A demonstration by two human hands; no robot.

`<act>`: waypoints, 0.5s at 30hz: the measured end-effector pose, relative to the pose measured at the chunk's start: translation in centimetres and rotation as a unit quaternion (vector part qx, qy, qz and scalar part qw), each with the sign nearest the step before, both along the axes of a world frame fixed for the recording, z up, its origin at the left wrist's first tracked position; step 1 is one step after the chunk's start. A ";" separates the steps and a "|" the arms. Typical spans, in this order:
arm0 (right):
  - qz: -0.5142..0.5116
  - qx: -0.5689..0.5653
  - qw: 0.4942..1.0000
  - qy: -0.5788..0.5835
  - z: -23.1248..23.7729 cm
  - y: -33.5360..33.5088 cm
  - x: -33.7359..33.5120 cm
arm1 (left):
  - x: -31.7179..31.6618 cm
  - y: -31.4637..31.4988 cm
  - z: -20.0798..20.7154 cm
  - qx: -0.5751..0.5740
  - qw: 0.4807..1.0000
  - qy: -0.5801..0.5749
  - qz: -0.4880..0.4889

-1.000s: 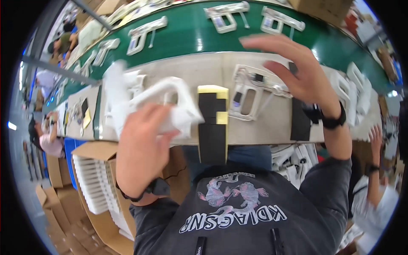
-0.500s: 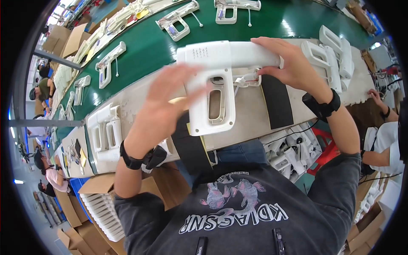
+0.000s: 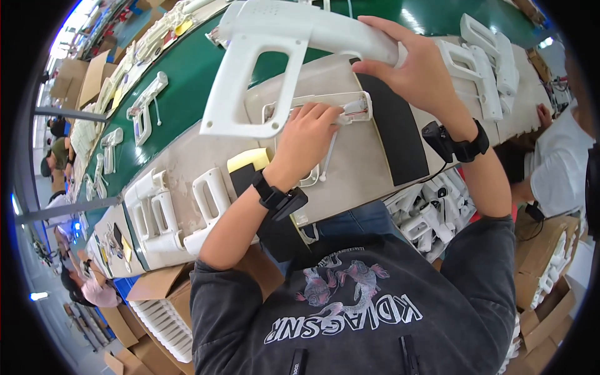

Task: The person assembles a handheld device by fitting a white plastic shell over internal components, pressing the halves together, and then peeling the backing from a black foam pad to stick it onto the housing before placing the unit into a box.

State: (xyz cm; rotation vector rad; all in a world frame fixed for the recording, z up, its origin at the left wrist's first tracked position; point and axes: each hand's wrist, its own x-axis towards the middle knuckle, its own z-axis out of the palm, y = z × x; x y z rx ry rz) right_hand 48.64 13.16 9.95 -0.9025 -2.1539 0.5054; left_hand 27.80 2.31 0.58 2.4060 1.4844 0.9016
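Note:
My right hand (image 3: 425,69) grips the barrel end of a white pistol-shaped housing shell (image 3: 275,31), thumb underneath, fingers over the top. The shell is raised and tilted, its looped handle pointing toward me. Beneath it, an open white housing half (image 3: 367,111) lies on the table, with wires and small parts inside. My left hand (image 3: 305,140) rests on this lower half, its fingers bent together over the inner parts; their tips are partly hidden. A thin white rod (image 3: 329,157) with a rounded end sticks out beside the left hand.
Black mats (image 3: 400,134) cover parts of the beige worktop (image 3: 350,178). White housings (image 3: 150,212) stand at left, others (image 3: 481,75) at right. Beyond runs a green conveyor (image 3: 187,69) with more assemblies. A crate of white parts (image 3: 431,215) is below the edge; a co-worker (image 3: 559,147) sits at right.
The right hand has lifted the shell up and leftward, away from the lower half, which now shows. My left hand has moved right and down onto that lower half.

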 end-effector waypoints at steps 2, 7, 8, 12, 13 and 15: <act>0.004 -0.016 1.000 0.024 -0.5 -0.3 0.5 | 0.3 0.4 -0.2 -0.033 0.999 0.026 0.010; 0.014 -0.074 0.995 0.070 -1.9 -0.4 1.1 | 0.7 0.7 -0.9 -0.038 0.999 0.021 -0.023; 0.016 -0.079 0.994 0.076 -2.2 -0.4 1.1 | 0.8 0.8 -0.9 -0.035 0.999 0.021 -0.036; 0.032 -0.076 0.991 0.109 -3.1 -0.1 1.4 | 1.3 1.0 -0.9 -0.026 0.998 0.050 -0.037; 0.036 -0.090 0.991 0.097 -3.2 -0.1 1.7 | 1.6 1.0 -0.9 -0.040 0.997 0.052 -0.030; 0.038 -0.106 0.990 0.086 -3.4 -0.1 2.0 | 2.0 1.0 -1.1 -0.055 0.997 0.055 -0.023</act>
